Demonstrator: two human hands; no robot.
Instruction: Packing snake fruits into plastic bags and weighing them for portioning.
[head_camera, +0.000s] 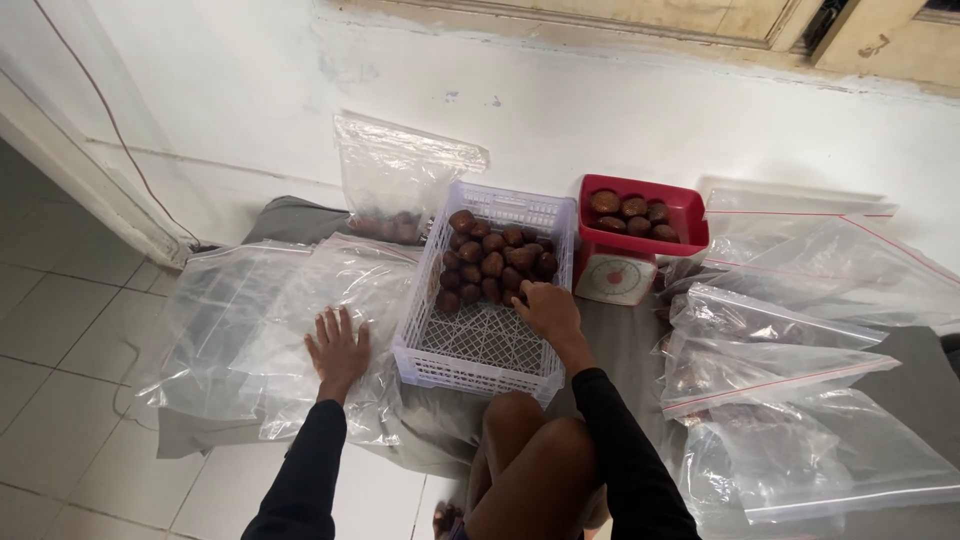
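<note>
A white plastic crate (470, 345) stands on the floor in front of me, with several brown scaly fruits (492, 262) heaped at its far end. My right hand (545, 308) reaches into the crate and its fingers close around a fruit at the near edge of the heap. My left hand (337, 347) lies flat, fingers spread, on a pile of empty clear plastic bags (250, 320) left of the crate. A red kitchen scale (632, 240) behind the crate's right corner carries several fruits in its tray.
A clear bag (395, 185) with a few fruits leans on the white wall behind the crate. More clear zip bags (790, 360), some holding fruit, lie stacked at the right. A grey cloth (440, 420) covers the tiled floor. My bent knee (530, 460) is near the crate.
</note>
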